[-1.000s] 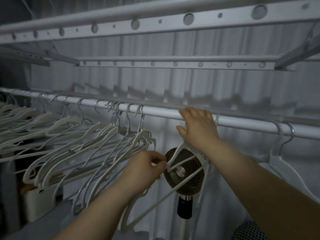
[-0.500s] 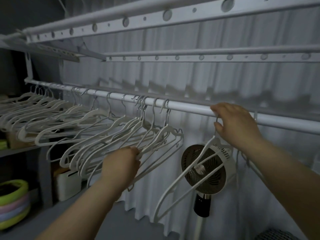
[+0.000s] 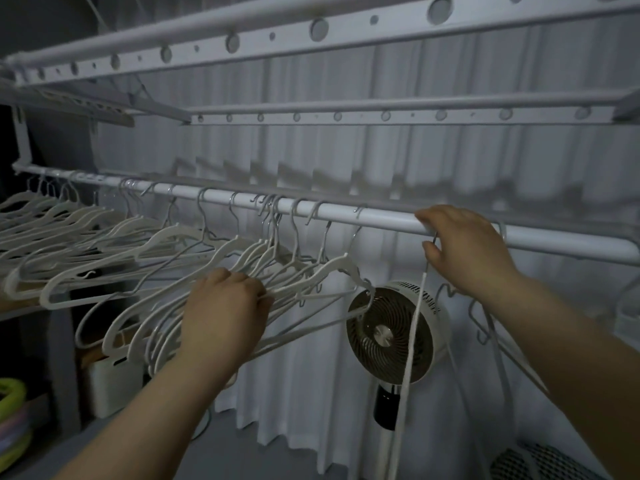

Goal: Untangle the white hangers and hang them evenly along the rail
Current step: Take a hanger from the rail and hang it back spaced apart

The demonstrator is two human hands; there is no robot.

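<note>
Two bare hands work at the rail. The left hand (image 3: 225, 306) curls round the arms of several tangled white plastic hangers (image 3: 329, 266), which crowd the left half of the round white metal rail (image 3: 381, 218) on wire hooks. The right hand (image 3: 467, 251) lays its fingers over that rail and pinches the wire hook of a lone white plastic hanger (image 3: 414, 327), which hangs edge-on. Behind is a pleated white curtain (image 3: 346, 150). A round white standing fan (image 3: 388, 337) stands before it on the grey floor (image 3: 242, 452). Perforated white metal bars (image 3: 311, 32) run overhead in dim light.
</note>
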